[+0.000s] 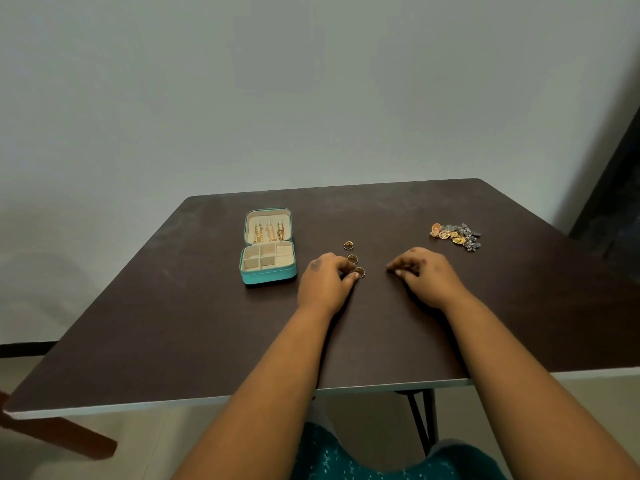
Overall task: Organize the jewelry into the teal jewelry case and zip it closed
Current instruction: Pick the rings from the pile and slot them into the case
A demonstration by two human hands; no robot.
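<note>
Teal case (268, 247) open left on table (173, 306), chains in lid — left hand (325, 282) pinching nearest of three rings (360, 272), right hand (424, 273) loosely curled, holding nothing — earring pile (456, 235) far right.

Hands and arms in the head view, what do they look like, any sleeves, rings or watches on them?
Both forearms are bare up to the frame edge, with no sleeves in view. No watch, bracelet or ring shows on the left hand or the right hand. The left hand has a dark smudge on its back. Teal patterned clothing shows below, at the lap.
</note>
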